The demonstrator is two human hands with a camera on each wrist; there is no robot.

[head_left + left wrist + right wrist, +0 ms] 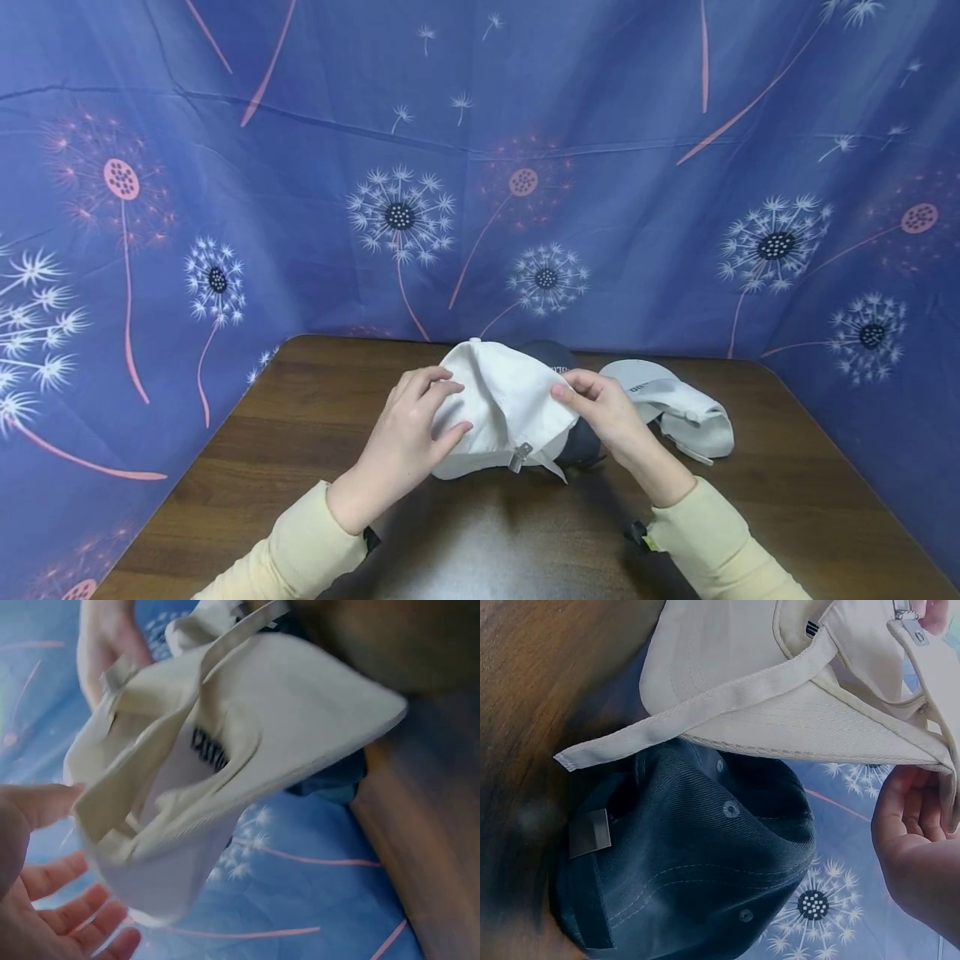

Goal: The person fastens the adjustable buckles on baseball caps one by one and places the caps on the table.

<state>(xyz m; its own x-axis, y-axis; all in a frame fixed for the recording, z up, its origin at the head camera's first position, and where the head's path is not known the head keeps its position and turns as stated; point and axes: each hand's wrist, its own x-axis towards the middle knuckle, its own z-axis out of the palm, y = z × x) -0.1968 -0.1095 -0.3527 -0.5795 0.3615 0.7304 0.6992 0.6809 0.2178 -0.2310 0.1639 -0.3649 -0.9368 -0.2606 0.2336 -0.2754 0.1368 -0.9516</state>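
Note:
A white baseball cap [517,383] is lifted over the table, its brim low and its loose back strap [705,705] with a metal buckle [520,457] hanging toward me. My right hand [611,412] grips the cap's right side, thumb on the outside and fingers curled at its edge. At the cap's left side is my left hand [408,417], its fingers spread and its thumb held apart from them. Dark lettering [208,748] shows through the cap's opening in the left wrist view. Just behind and below sits a dark navy cap [697,855], partly hidden by the white one.
Another pale cap [697,421] lies on its side at the right, beyond my right hand. The brown wooden table [300,417] ends at a blue dandelion-print cloth [337,208] hanging behind and along both sides.

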